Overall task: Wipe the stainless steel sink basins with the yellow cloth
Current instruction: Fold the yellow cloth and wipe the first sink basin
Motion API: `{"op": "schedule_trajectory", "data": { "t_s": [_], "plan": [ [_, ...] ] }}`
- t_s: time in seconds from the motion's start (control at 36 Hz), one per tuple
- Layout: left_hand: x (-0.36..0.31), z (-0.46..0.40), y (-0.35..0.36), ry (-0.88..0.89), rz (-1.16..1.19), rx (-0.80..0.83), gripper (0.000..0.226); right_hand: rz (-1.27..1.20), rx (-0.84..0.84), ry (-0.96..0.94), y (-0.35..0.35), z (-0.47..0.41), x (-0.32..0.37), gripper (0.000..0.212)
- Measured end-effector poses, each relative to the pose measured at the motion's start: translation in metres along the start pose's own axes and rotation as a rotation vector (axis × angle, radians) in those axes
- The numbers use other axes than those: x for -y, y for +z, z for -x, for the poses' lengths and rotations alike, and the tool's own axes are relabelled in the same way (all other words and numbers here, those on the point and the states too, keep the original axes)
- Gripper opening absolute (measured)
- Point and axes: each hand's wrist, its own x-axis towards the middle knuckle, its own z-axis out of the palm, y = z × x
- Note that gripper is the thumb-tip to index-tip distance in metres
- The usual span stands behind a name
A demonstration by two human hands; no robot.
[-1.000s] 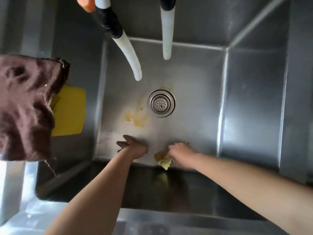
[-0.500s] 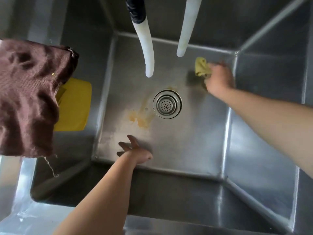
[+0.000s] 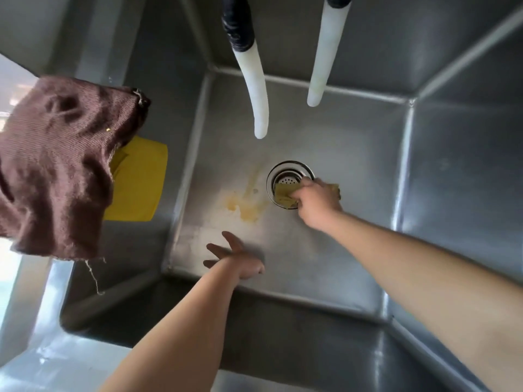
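Note:
I look down into a deep stainless steel sink basin (image 3: 353, 154). My right hand (image 3: 318, 200) grips the crumpled yellow cloth (image 3: 284, 195) and presses it on the basin floor, over the right part of the round drain strainer (image 3: 285, 174). My left hand (image 3: 236, 257) rests flat on the basin floor near the front wall, fingers spread, holding nothing. A yellowish stain (image 3: 246, 206) lies on the floor just left of the drain.
Two white hoses (image 3: 256, 100) (image 3: 321, 66) hang into the basin from above. A brown rag (image 3: 56, 165) drapes over the left rim. A yellow sheet (image 3: 138, 182) sticks to the left wall below it.
My right hand has carried the cloth from the basin's back right corner down to the drain. My left hand has stayed in place on the floor.

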Motion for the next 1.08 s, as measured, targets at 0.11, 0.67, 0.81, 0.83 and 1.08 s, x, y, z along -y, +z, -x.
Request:
{"op": "schedule_trajectory", "data": {
  "t_s": [0.11, 0.67, 0.81, 0.83, 1.08],
  "plan": [
    [0.002, 0.001, -0.003, 0.026, 0.062, 0.023, 0.115, -0.151, 0.002, 0.071, 0.008, 0.018, 0.007, 0.039],
    [0.015, 0.051, -0.034, 0.711, 0.299, -0.131, 0.079, -0.877, 0.315, 0.275, -0.011, 0.136, 0.005, 0.042],
    [0.005, 0.064, -0.023, 0.844, 0.467, 0.053, 0.072, -1.048, 0.491, 0.197, -0.038, 0.127, 0.018, 0.032],
    [0.003, 0.064, -0.025, 0.818, 0.553, 0.047, 0.062, -1.103, 0.5, 0.236, -0.039, 0.122, 0.02, 0.029],
    [-0.012, 0.048, -0.033, 0.53, 0.899, -0.027, 0.007, -1.058, 0.486, 0.273, -0.038, 0.099, 0.013, 0.019]
  ]
}}
